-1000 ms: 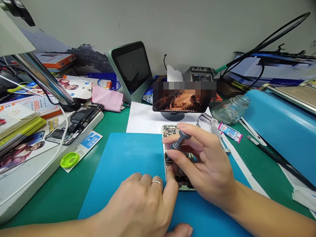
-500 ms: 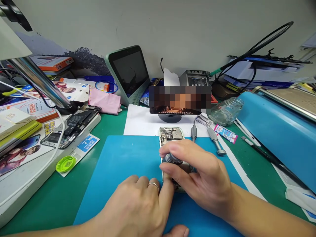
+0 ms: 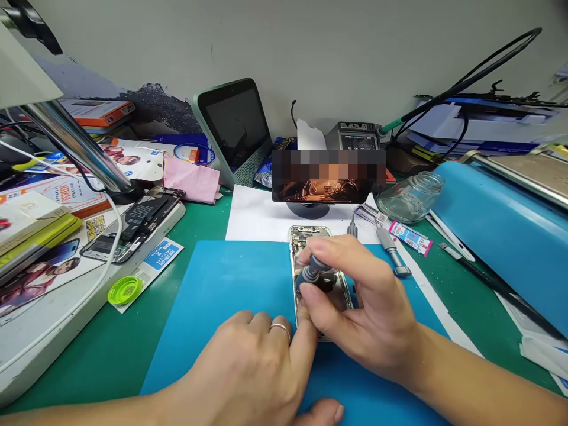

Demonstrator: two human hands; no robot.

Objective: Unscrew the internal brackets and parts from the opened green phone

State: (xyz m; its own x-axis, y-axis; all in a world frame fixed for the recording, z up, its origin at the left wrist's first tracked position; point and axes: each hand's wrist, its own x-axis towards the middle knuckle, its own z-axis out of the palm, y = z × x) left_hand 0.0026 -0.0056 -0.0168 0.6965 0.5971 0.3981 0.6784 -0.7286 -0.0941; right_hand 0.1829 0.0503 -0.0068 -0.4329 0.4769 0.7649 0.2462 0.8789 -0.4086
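Observation:
An opened phone [image 3: 298, 241], its circuit board and inner parts bare, lies on the blue mat [image 3: 222, 278]. My left hand [image 3: 257, 355], with a ring on one finger, is curled at its lower left edge. The index finger presses on the phone there, and the thumb lies apart on the mat. Over the phone's middle, my right hand [image 3: 377, 302] pinches a small grey screwdriver [image 3: 313, 269] between thumb and fingers. The screwdriver is tilted, and its tip is hidden. Two more screwdrivers lie to the right: one [image 3: 352, 226] partly behind my right hand, another [image 3: 393, 251] fully in view.
A propped phone playing video [image 3: 322, 189] stands behind the mat, near a glass jar [image 3: 410, 198]. On the left are a lamp post [image 3: 84, 151], a second dismantled phone [image 3: 137, 222] and a green cap [image 3: 125, 290]. Tweezers [image 3: 450, 236] and a blue case [image 3: 501, 231] lie right.
The screwdriver and my right fingers have shifted slightly up and right, and the screwdriver's lean has changed, baring more of the phone. My left hand stays on the phone. The view has shifted slightly.

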